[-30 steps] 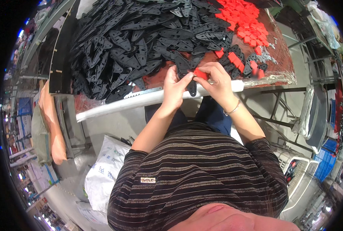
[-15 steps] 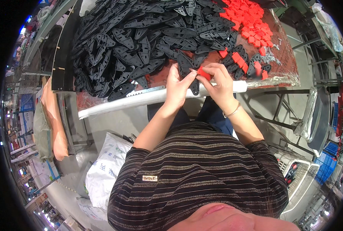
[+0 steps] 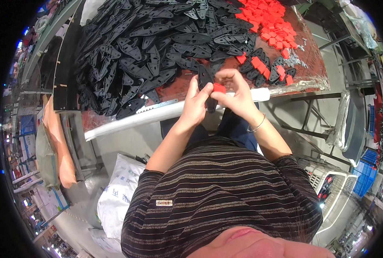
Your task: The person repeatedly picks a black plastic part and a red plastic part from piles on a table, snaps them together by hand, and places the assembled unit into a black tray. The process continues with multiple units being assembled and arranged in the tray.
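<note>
My L hand (image 3: pixel 194 105) is clamped on a dark elongated part (image 3: pixel 206 76), thumb on its near face, held over the near edge of the table (image 3: pixel 309 71), approx. mid-scene. R hand (image 3: pixel 241 99) is close beside, thumb & bent index at a red pc (image 3: pixel 219 87) set against that part; can't tell if they're gripping it. Big black pile (image 3: pixel 131 48) far L, red pile (image 3: pixel 266 23) far R, silvery bits (image 3: pixel 297 59) just nearer. White padded strip (image 3: pixel 135 124) runs along the table's near edge, L to R.
</note>
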Motion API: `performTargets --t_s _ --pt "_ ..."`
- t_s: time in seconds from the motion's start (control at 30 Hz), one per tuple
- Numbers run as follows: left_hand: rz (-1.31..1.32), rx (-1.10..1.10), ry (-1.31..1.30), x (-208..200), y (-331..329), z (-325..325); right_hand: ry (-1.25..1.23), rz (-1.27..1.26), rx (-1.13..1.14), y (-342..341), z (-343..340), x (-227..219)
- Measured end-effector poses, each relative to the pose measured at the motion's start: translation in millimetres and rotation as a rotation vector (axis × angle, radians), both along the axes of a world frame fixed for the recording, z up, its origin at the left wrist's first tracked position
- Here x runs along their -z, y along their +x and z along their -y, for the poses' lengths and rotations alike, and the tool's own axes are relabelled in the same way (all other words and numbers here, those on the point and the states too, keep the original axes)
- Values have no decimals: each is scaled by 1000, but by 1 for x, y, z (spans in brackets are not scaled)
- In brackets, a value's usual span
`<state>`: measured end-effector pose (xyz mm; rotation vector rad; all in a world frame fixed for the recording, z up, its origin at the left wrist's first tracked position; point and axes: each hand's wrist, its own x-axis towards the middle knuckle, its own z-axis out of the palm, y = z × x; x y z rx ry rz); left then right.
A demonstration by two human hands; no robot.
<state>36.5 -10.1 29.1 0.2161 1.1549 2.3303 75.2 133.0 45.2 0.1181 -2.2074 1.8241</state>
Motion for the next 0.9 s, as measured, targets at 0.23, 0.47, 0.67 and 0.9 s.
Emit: performTargets --t_s 0.23,0.47,0.67,0.9 --pt "-129 204 -182 -13 13 -8 -456 126 -172 -10 14 -15" --pt "-76 355 -155 -25 10 -2 -484 106 -89 -15 14 -6" --pt "-426 315 -344 -2 6 -9 -576 18 85 -25 12 9" --pt "-25 242 -156 -5 11 -29 -267 84 147 -25 -13 16"
